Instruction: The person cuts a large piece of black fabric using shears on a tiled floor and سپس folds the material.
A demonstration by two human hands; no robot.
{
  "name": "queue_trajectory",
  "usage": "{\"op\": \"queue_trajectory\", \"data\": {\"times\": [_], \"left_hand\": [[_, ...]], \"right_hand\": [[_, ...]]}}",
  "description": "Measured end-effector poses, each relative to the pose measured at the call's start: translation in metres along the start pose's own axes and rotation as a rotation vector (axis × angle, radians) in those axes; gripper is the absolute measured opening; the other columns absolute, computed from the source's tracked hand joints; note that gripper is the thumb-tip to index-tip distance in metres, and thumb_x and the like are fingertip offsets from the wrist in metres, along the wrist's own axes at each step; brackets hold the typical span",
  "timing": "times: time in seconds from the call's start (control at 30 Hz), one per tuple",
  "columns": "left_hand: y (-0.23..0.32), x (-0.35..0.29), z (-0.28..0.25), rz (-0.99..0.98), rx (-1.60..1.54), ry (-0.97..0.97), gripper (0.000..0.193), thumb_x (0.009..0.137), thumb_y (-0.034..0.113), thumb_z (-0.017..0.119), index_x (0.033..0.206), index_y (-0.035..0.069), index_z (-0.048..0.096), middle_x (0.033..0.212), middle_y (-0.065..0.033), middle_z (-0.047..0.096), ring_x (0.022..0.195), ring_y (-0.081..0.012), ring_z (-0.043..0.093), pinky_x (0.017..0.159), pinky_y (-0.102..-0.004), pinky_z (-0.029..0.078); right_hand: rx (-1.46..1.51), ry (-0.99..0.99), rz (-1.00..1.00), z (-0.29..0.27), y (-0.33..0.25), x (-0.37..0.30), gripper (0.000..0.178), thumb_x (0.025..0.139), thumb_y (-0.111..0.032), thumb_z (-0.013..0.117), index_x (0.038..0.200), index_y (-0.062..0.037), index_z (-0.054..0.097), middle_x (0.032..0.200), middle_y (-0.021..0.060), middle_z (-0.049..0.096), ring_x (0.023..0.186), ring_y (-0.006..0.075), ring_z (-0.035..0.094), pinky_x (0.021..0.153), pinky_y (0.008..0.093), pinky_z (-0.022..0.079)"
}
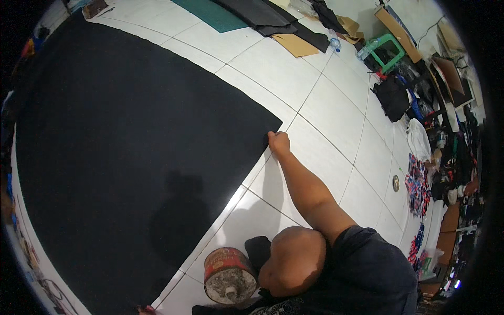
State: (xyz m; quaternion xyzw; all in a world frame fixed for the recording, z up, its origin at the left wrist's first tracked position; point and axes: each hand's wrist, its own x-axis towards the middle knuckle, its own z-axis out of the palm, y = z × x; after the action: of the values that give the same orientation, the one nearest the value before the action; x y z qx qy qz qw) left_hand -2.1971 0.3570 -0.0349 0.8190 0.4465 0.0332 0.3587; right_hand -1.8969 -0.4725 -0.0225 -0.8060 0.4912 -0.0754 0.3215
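A large black sheet [121,131] of fabric-like material is spread across white floor tiles, covering most of the left half. My right hand [279,143] is closed on its right edge, just below the corner, with the arm stretched out. At the bottom, a small reddish-brown patch by the sheet's near corner seems to be my left hand [146,310]; its fingers are mostly cut off by the picture's rim. Between the sheet and my bent knee stands a worn red tin can [229,275], its top crusted pale with a knob in the middle.
Dark folded sheets [257,16], a green sheet [215,16] and a tan piece [295,45] lie at the back. A green stool [388,52], a black bag [391,98], patterned cloth [418,184] and clutter line the right side. A round metal drain [396,183] sits in the floor.
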Motion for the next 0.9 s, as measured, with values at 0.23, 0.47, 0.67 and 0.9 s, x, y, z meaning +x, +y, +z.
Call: {"op": "queue_trajectory", "data": {"times": [0.23, 0.47, 0.67, 0.9], "left_hand": [[-0.005, -0.007, -0.008, 0.033, 0.074, 0.022, 0.042, 0.086, 0.03, 0.067, 0.114, -0.001, 0.066, 0.108, -0.0225, 0.069, 0.098, -0.0346, 0.067, 0.084, -0.0403, 0.053], [-0.013, -0.003, -0.001, -0.056, -0.065, -0.042, 0.041, 0.088, 0.029, 0.069, 0.116, 0.0, 0.065, 0.109, -0.0211, 0.069, 0.096, -0.0303, 0.066, 0.085, -0.0388, 0.052], [-0.007, -0.008, -0.004, -0.057, -0.063, -0.039, 0.044, 0.087, 0.029, 0.07, 0.119, 0.0, 0.063, 0.112, -0.0216, 0.067, 0.099, -0.0305, 0.065, 0.087, -0.0386, 0.051], [-0.008, -0.004, -0.005, -0.066, 0.038, -0.052, 0.045, 0.087, 0.03, 0.067, 0.123, 0.003, 0.063, 0.114, -0.0198, 0.068, 0.1, -0.0318, 0.065, 0.091, -0.0378, 0.05]], "right_hand": [[0.073, -0.044, 0.044, 0.009, 0.011, 0.008, 0.033, 0.084, -0.03, 0.063, 0.073, 0.0013, 0.067, 0.064, 0.0145, 0.066, 0.061, 0.0258, 0.066, 0.065, 0.0387, 0.051], [0.002, -0.09, 0.026, 0.001, 0.021, 0.023, 0.047, 0.082, -0.039, 0.059, 0.084, 0.006, 0.07, 0.095, 0.0283, 0.068, 0.093, 0.0407, 0.067, 0.085, 0.0447, 0.052], [0.048, -0.199, 0.115, -0.01, 0.007, 0.015, 0.051, 0.079, -0.042, 0.064, 0.091, 0.007, 0.069, 0.1, 0.0295, 0.067, 0.098, 0.0406, 0.066, 0.088, 0.0445, 0.051], [-0.347, 0.058, -0.224, -0.031, -0.011, 0.033, 0.058, 0.082, -0.039, 0.069, 0.124, -0.0035, 0.053, 0.109, 0.0206, 0.064, 0.106, 0.0387, 0.062, 0.089, 0.047, 0.051]]}}
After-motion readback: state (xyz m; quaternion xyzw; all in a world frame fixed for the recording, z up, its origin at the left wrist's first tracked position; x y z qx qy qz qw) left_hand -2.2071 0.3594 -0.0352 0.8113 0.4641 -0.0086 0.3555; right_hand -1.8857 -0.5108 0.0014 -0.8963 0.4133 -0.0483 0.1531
